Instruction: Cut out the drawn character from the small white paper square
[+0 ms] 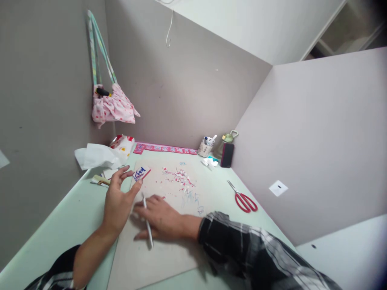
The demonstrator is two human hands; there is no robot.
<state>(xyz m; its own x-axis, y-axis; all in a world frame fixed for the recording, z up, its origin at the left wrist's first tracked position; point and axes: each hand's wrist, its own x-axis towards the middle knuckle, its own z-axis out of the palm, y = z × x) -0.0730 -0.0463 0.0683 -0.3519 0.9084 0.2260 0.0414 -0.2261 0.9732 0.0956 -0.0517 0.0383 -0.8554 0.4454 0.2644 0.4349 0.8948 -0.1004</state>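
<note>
My left hand (119, 201) pinches a small piece of white paper (142, 173) by its edge, between thumb and fingers. Dark blue character strokes and a red stripe mark the paper. Just to the right and nearer to me is my right hand (161, 217), palm down and slightly blurred, low over the beige board (157, 262). A slim white pen-shaped tool (148, 227) is tucked between its fingers, its thin tip pointing away from me; I cannot make out the kind of tip. Red and white paper scraps (181, 177) lie scattered on the board beyond the right hand.
Red-handled scissors (245, 202) lie on the right of the pale green table (75, 217). Along the back are a strip of pink character cards (169, 149), a pen cup (205, 147) and a phone (227, 156). Tissues (98, 156) and a brush (101, 181) lie left.
</note>
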